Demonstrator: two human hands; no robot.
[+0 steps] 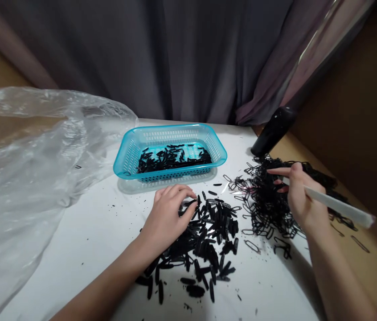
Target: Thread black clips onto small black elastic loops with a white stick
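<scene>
My left hand (168, 218) rests palm down on a heap of small black oblong pieces (208, 240) on the white table (101, 227), fingers curled and pinching one piece at the heap's upper edge. My right hand (300, 196) is closed around a thin white stick (338, 206) that points right, its index finger stretched toward a tangle of thin black loop-shaped frames (265, 196). A turquoise plastic basket (131, 149) behind the left hand holds more black pieces (173, 158).
A large crumpled clear plastic bag (31, 151) covers the left side of the table. A black cylinder (272, 131) leans at the back right. Grey curtain hangs behind. Brown board lies to the right of the table edge.
</scene>
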